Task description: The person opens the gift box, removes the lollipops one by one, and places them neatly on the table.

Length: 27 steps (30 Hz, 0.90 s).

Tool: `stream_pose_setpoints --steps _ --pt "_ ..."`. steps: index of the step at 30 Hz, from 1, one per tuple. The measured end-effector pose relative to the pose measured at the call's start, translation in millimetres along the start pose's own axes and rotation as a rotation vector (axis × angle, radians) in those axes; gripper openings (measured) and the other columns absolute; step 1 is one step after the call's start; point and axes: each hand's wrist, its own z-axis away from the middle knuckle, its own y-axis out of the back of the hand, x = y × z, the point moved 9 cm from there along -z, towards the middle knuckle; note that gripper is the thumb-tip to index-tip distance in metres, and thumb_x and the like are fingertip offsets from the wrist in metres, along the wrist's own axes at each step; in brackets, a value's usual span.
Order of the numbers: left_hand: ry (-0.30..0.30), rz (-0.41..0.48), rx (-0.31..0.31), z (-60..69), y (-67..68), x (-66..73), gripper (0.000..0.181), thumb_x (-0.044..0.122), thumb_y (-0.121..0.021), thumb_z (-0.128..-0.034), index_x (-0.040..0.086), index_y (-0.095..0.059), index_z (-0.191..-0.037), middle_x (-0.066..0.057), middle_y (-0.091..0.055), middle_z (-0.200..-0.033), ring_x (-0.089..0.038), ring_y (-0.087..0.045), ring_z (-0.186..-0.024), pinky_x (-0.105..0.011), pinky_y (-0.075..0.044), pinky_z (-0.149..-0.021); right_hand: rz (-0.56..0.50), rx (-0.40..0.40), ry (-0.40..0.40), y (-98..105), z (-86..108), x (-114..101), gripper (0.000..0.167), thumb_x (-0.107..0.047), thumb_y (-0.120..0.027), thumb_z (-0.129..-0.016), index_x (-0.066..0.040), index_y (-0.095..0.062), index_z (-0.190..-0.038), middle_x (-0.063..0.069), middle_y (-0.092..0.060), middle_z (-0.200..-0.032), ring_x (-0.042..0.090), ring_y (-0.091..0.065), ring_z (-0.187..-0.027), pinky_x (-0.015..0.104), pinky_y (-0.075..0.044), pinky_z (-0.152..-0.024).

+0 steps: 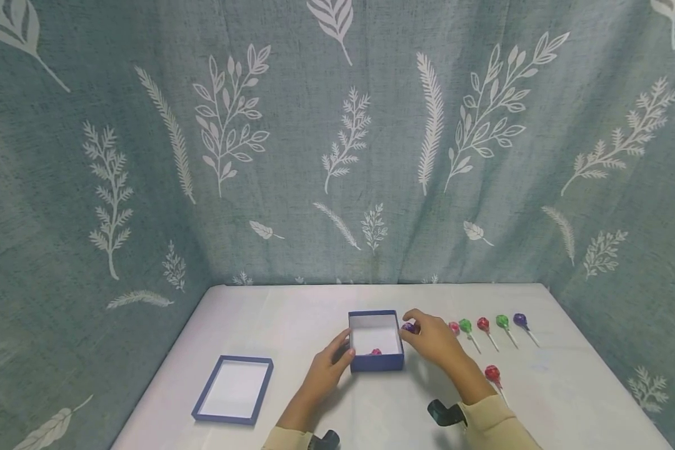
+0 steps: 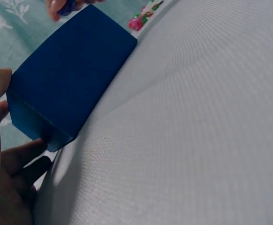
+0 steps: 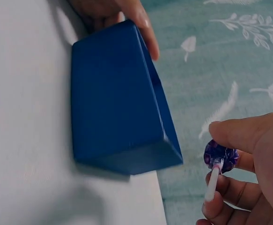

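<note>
An open blue box (image 1: 377, 364) with a white inside stands on the table, and a pink-red lollipop (image 1: 375, 352) shows inside by its near wall. My left hand (image 1: 323, 372) rests against the box's left side, thumb at the near corner and fingers along the wall. Just off the box's right rim, my right hand (image 1: 433, 340) pinches a purple-wrapped lollipop (image 3: 220, 157) by its head between thumb and fingers. Its white stick points down toward the lower fingers in the right wrist view.
A blue-edged box lid (image 1: 232, 387) lies white side up at left. Right of the box is a row of several lollipops, among them a green one (image 1: 502, 322) and a purple one (image 1: 520, 320). Nearer lies a red lollipop (image 1: 492, 374). A leaf-patterned curtain (image 1: 315, 156) surrounds the table.
</note>
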Motion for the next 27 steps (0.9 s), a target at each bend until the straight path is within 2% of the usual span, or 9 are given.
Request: stream_pose_setpoints --steps 7,17,21,24,27 --pt "0.007 0.001 0.002 -0.5 0.6 0.2 0.052 0.041 -0.052 -0.1002 0.024 -0.042 -0.148 -0.009 -0.055 -0.139 -0.037 -0.039 -0.135 -0.063 -0.025 -0.108 -0.004 0.009 -0.004 8 9.0 26 0.024 -0.032 -0.073 -0.087 -0.015 -0.063 -0.102 -0.003 -0.058 -0.076 0.015 -0.052 -0.067 0.032 -0.043 -0.058" --pt "0.027 0.012 0.001 0.0 1.2 -1.8 0.052 0.042 -0.051 -0.1001 0.026 -0.042 -0.149 -0.009 -0.054 -0.139 -0.037 -0.038 -0.136 -0.063 -0.024 -0.109 -0.058 -0.016 -0.055 27 27.0 67 0.026 -0.032 -0.076 -0.085 -0.017 -0.063 -0.102 -0.003 -0.056 -0.078 0.016 -0.051 -0.069 0.031 -0.042 -0.058" --pt "0.028 0.014 0.004 -0.2 1.4 -1.5 0.052 0.043 -0.051 -0.1000 0.026 -0.042 -0.149 -0.010 -0.055 -0.139 -0.037 -0.038 -0.136 -0.064 -0.024 -0.109 -0.074 -0.032 -0.114 36 34.7 83 0.037 -0.037 -0.077 -0.083 -0.013 -0.064 -0.108 0.000 -0.057 -0.081 0.018 -0.052 -0.072 0.033 -0.045 -0.059" --pt "0.026 0.007 0.004 -0.6 0.7 -1.8 0.052 0.043 -0.050 -0.1001 0.025 -0.042 -0.149 -0.009 -0.054 -0.139 -0.037 -0.038 -0.136 -0.063 -0.024 -0.109 -0.061 -0.042 -0.167 43 40.9 97 0.050 -0.044 -0.075 -0.083 -0.008 -0.064 -0.117 0.003 -0.059 -0.087 0.020 -0.054 -0.075 0.035 -0.048 -0.060" --pt "0.023 0.008 0.004 -1.3 0.2 -2.6 0.053 0.043 -0.050 -0.1001 0.026 -0.042 -0.149 -0.009 -0.054 -0.140 -0.036 -0.038 -0.136 -0.063 -0.024 -0.109 -0.025 -0.042 -0.188 50 45.1 110 0.056 -0.048 -0.073 -0.084 -0.006 -0.063 -0.119 0.005 -0.063 -0.091 0.021 -0.058 -0.079 0.041 -0.053 -0.064"
